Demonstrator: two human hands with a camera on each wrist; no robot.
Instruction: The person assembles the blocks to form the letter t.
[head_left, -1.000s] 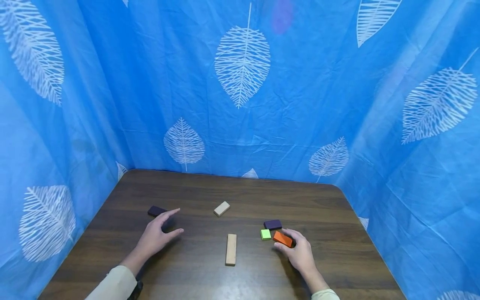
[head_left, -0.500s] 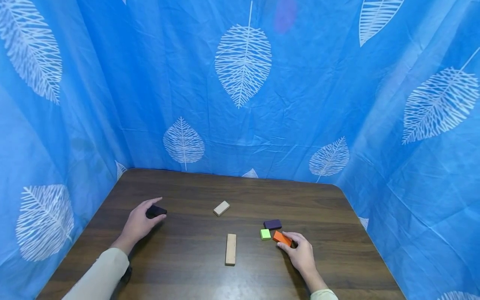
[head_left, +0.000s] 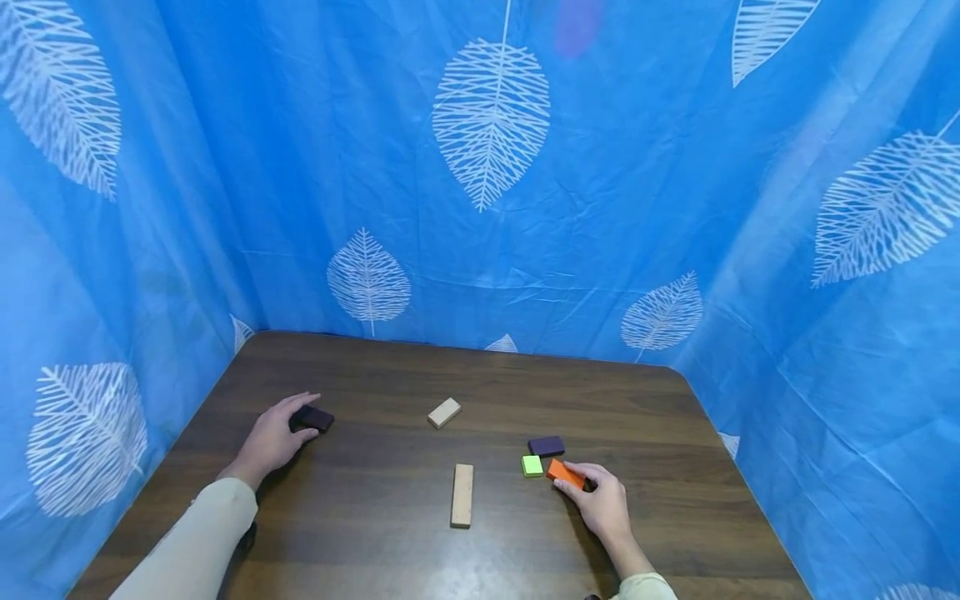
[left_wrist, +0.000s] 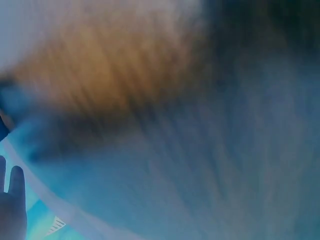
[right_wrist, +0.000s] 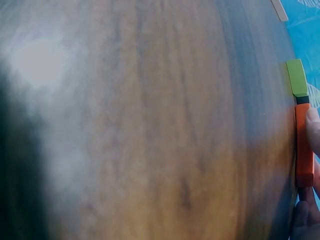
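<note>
On the left of the table in the head view, my left hand (head_left: 268,437) curves round a dark block (head_left: 313,418). Its thumb is at the block's near edge and its fingers arch over the far side. My right hand (head_left: 602,504) pinches an orange block (right_wrist: 304,145) between thumb and fingers. In the right wrist view, the thumb lies along the orange block's side. A small green block (head_left: 532,466) sits just left of the orange one, and a dark purple block (head_left: 546,447) lies behind both.
A long pale wooden block (head_left: 462,496) lies between the hands, and a shorter pale block (head_left: 444,412) farther back. Blue curtains (head_left: 480,275) with white leaf prints surround the wooden table (head_left: 375,533). The left wrist view is mostly blurred.
My left hand has moved left to the dark block, and its thumb and fingers have come in round it. My right hand stays at the orange block, fingers shifted slightly.
</note>
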